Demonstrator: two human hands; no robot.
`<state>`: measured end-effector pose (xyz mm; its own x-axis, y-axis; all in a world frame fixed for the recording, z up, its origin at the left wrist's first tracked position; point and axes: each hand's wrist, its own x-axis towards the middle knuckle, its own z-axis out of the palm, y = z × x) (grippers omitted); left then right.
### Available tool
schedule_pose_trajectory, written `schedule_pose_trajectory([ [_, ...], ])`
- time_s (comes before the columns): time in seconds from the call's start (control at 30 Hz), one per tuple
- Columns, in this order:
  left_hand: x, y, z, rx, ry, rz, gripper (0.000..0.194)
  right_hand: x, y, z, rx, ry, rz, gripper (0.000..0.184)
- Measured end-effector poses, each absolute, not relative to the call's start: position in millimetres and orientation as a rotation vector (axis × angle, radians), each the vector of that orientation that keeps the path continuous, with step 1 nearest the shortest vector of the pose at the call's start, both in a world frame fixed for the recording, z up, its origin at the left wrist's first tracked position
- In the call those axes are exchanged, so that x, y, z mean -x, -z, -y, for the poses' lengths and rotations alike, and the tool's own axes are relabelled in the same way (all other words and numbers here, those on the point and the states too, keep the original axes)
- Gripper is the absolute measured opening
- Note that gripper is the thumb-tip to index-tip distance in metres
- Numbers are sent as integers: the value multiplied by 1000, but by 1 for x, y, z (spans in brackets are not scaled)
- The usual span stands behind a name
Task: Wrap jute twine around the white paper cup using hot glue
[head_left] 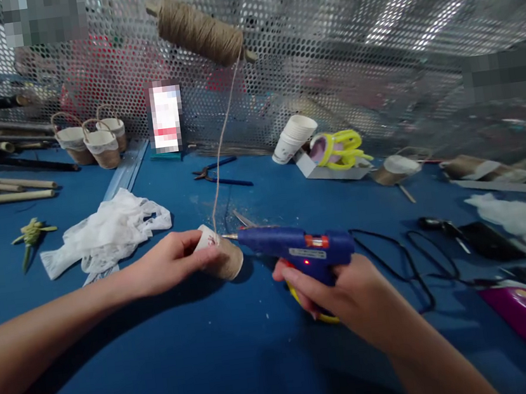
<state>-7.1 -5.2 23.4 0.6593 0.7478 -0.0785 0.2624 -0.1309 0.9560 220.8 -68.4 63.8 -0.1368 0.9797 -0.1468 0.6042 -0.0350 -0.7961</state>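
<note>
At a blue table (256, 377), 1 twine spool (199, 31) hangs at 12 o'clock. The right hand (324, 285) grips 1 blue glue gun (292, 244) aimed at 9 o'clock. 3 handled baskets (106, 147) stand at 11. The left hand (187, 257), nearer, holds 1 tilted cup (230, 262) toward its 3 o'clock, long axis roughly 10 to 4. 1 strand (225, 125) drops to the cup beside the nozzle (230, 236); contact cannot be told.
</note>
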Motion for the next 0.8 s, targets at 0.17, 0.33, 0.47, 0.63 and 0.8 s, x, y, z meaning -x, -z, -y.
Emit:
schedule_pose_trajectory([
  [0.17, 9, -23, 5, -1795, -439, -815, 35, -224, -58, 74, 1635, -767, 1966, 24],
  [0.33, 7, -19, 6, -1830, -487, -885, 35, -218, -62, 75, 1534, -683, 2087, 25],
  [0.47, 4, -20, 8, -1833, -504, -929, 32, -214, -63, 75, 1511, -663, 2099, 23],
  [0.63, 3, -21, 9, -1835, -530, -924, 33, -212, -62, 76, 1490, -580, 2121, 19],
  [0.8, 4, -22, 9, -1848, -542, -901, 31, -209, -60, 79, 1493, -528, 2129, 6],
])
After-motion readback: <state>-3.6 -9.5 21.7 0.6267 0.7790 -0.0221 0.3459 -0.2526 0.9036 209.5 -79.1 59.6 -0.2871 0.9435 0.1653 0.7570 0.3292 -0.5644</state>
